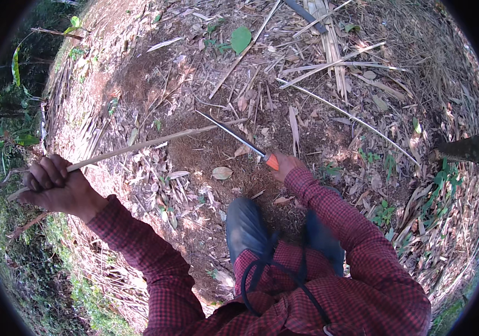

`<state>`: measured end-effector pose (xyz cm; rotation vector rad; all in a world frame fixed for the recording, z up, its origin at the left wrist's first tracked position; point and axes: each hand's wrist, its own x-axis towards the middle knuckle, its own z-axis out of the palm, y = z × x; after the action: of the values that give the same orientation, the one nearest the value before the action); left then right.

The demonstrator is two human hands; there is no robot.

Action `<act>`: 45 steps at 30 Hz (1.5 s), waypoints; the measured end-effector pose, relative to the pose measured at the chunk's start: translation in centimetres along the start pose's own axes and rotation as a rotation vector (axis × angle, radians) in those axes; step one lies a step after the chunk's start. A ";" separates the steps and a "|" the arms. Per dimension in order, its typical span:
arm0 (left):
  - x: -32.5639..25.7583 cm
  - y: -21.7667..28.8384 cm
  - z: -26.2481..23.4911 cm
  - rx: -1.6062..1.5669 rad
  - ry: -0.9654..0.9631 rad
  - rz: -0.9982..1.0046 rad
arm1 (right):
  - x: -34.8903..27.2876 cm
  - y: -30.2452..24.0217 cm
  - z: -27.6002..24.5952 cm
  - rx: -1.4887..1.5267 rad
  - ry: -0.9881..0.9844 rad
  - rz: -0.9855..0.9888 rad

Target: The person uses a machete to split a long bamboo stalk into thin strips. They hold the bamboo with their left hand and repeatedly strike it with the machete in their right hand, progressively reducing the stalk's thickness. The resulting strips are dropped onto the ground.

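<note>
My left hand (54, 185), out at the left, is closed round one end of a long, thin, pale wooden stick (144, 143). The stick slants away to the right, and its free end reaches the middle of the view. My right hand (287, 167) grips the orange handle of a long knife (234, 134), whose narrow blade points up and to the left. Near the stick's far end the blade crosses it in the picture; whether they touch I cannot tell.
Dry leaves and plant litter cover the ground. Split pale stalks (334, 61) and a dark pole (305, 15) lie at the far right of centre; a thin stick (357, 119) lies nearer. A trunk (463, 149) stands at the right edge, green plants (21, 246) at the left.
</note>
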<state>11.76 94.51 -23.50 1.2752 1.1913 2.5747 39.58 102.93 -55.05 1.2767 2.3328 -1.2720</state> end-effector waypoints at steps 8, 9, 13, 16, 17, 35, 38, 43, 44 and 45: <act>1.9 -0.9 -0.7 0.041 -0.004 -0.008 | 4.5 5.8 3.5 0.009 0.027 0.144; 1.8 -1.0 -1.1 0.011 -0.011 -0.032 | 4.8 6.4 3.2 0.010 0.039 0.146; 3.2 -1.4 -3.8 -0.092 -0.035 -0.029 | 3.2 5.8 2.7 -0.018 -0.026 0.137; 4.2 -2.0 -3.5 -0.009 -0.029 -0.064 | 5.1 10.0 4.7 -0.028 -0.026 0.248; 4.5 -2.0 -4.6 -0.015 0.024 -0.070 | 5.1 9.2 4.3 0.018 -0.029 0.216; -2.9 -0.6 2.9 0.329 0.397 0.128 | -5.1 -11.2 -4.0 0.170 0.134 -0.462; -2.3 -0.4 1.5 0.082 0.054 0.057 | -3.3 -9.3 -2.4 0.223 0.192 -0.351; -2.8 -0.4 0.6 0.031 0.016 0.079 | -4.5 -8.7 -3.5 0.155 0.191 -0.421; -2.8 -0.5 1.0 0.020 0.027 0.075 | -5.0 -9.2 -4.1 0.156 0.193 -0.453; -2.7 -0.6 1.4 0.009 0.039 0.071 | -4.7 -8.8 -3.4 0.147 0.219 -0.442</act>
<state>14.36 94.84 -25.20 1.2990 1.1864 2.6585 36.44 100.42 -45.27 1.0133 2.8393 -1.5202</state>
